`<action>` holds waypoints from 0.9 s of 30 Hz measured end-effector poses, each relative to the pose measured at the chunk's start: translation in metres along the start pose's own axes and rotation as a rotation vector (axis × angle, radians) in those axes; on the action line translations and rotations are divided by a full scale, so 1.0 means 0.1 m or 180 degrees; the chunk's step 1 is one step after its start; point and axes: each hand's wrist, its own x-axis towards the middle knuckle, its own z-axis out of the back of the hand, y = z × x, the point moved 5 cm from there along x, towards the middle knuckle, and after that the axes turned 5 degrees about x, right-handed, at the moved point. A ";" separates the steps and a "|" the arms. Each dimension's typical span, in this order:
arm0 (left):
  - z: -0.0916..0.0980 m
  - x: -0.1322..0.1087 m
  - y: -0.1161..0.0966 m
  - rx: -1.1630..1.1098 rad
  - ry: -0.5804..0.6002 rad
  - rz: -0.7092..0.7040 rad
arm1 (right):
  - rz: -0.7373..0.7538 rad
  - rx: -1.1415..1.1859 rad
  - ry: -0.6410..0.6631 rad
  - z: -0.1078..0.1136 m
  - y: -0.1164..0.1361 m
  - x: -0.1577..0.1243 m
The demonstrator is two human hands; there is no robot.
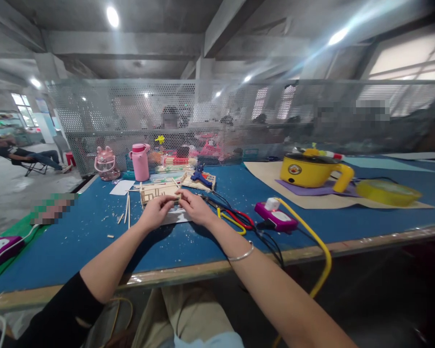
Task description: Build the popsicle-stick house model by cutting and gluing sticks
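Wooden-stick frame (152, 194) on blue tabletop (90, 212). Left hand (157, 211), right hand (195, 207): fingers curled nearly closed at frame's right end; exact hold cannot be told. Step, seemingly: fitting small part; next move calls for steady alignment.

both hands (195, 208): at wooden stick frame (151, 195) | blue glue gun (202, 179): beyond | pink bottle (140, 165): back left | yellow pot (306, 175): right

Pale wooden stick frame (152, 194), small, boxy; short upright sticks in a row along near side. On blue tabletop (90, 241), right end at fingertips of left hand (158, 212) and right hand (195, 208).
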 end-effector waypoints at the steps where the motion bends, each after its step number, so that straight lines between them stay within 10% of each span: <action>1: 0.01 0.01 0.02 -0.0171 -0.0085 0.0159 | 0.0046 -0.0129 0.0044 0.00 0.02 0.00; 14: 0.10 0.01 0.02 -0.0109 -0.0159 0.0192 | -0.0149 0.0117 -0.0105 0.03 -0.05 0.07; 21: 0.79 0.22 -0.11 0.0616 -0.1684 -0.0215 | 0.0493 -0.1254 -0.0298 0.23 0.06 0.37; 27: 0.72 0.49 0.11 0.0715 0.0719 -0.0030 | 0.1142 -0.1626 -0.0290 0.10 0.03 0.56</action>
